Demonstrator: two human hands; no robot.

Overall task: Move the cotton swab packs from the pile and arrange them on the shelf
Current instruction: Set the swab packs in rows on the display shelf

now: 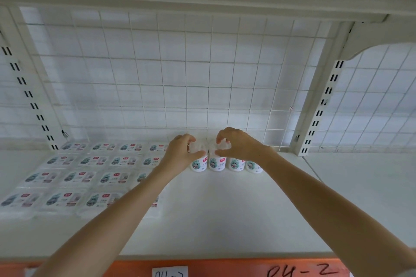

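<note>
Clear plastic tubs: left hand (183,152) and right hand (234,145) each grip one swab tub's lid; beside the right fingers, two upright tubs (244,164) could topple if nudged.

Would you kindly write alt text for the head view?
Two hands reach to the back of a white shelf: the left hand and right hand each grip an upright cotton swab tub in a row of four. Flat swab packs lie in rows at left.
</note>
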